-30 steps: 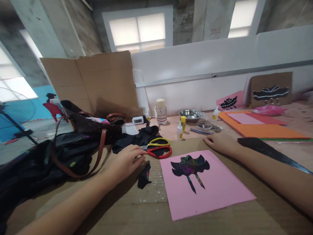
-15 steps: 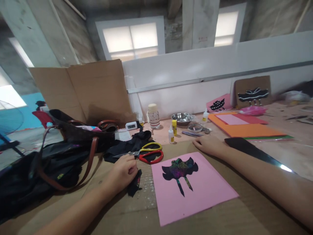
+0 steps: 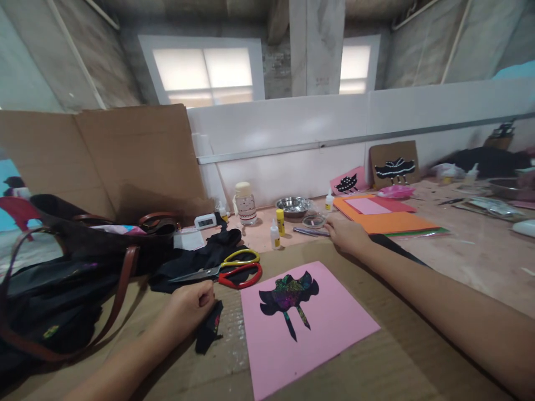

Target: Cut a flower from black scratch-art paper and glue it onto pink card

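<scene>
My left hand (image 3: 193, 302) rests on the cardboard, fingers curled closed with nothing showing in them. Scissors (image 3: 223, 271) with yellow and red handles lie just beyond it, blades over black cloth (image 3: 221, 245). A small black scrap (image 3: 209, 328) is beside the knuckles. Pink paper (image 3: 334, 334) lies in the middle, bearing a black glittery cut-out (image 3: 288, 292) with two strips below. My right hand (image 3: 348, 236) is beyond the paper, its fingers bent down beside a clear round dish (image 3: 313, 221) and a slim pen-like tool (image 3: 311, 231). Whatever sits under those fingertips is hidden.
A small glue bottle (image 3: 275, 235), a yellow glue stick (image 3: 280, 223), a metal bowl (image 3: 293, 206) and a lidded bottle (image 3: 245, 205) stand behind. Orange paper sheets (image 3: 388, 221) lie right; a dark bag (image 3: 96, 250) sits left. A white panel (image 3: 267, 125) runs along the back.
My right hand has moved forward to the round dish, covering the small silver item beside it. My left hand stays closed near the scissors. The view has turned right.
</scene>
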Demonstrator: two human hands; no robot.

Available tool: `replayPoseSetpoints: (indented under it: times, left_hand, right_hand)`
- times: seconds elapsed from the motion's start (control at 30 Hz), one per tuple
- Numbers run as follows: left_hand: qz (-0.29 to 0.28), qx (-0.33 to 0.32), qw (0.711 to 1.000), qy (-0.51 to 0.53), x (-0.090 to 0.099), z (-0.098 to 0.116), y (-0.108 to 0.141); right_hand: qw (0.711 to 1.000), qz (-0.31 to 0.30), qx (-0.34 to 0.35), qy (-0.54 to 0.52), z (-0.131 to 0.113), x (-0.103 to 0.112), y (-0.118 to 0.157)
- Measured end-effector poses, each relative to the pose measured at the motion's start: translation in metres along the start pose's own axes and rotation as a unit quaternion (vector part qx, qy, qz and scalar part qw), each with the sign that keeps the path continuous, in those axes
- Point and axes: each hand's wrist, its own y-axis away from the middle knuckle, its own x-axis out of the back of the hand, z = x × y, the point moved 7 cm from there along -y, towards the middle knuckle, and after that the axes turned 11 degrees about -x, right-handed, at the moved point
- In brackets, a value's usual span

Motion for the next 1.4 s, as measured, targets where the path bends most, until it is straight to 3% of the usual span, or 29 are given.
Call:
replayPoseSetpoints:
  times: [0.27, 0.4, 0.53, 0.73, 0.93, 1.1, 1.4]
  left_hand:
    - [-0.026, 0.008, 1.0, 0.009, -0.005, -0.002, 0.0]
    - [-0.044, 0.013, 0.999, 0.013, -0.007, 0.0, 0.0]
    - [-0.061, 0.022, 0.998, 0.016, -0.007, 0.003, -0.001]
    - [-0.072, 0.025, 0.997, 0.015, -0.01, 0.005, -0.002]
    - [-0.084, 0.025, 0.996, 0.005, -0.018, -0.003, 0.0]
    - [-0.093, 0.038, 0.995, 0.01, -0.02, -0.004, 0.002]
    - [-0.108, 0.064, 0.992, 0.008, -0.017, -0.005, 0.003]
  right_hand:
    - [0.993, 0.054, 0.082, -0.061, -0.008, 0.0, 0.007]
    - [0.992, 0.061, 0.075, -0.079, -0.011, 0.008, 0.009]
    - [0.995, 0.048, 0.023, -0.079, -0.004, 0.015, 0.006]
    - [0.997, -0.021, -0.049, -0.061, 0.009, 0.012, -0.011]
    - [0.984, -0.154, -0.047, -0.073, -0.003, -0.019, -0.054]
    - [0.97, -0.209, -0.098, -0.071, -0.005, -0.043, -0.091]
    - [0.96, -0.245, -0.112, -0.074, 0.001, -0.063, -0.089]
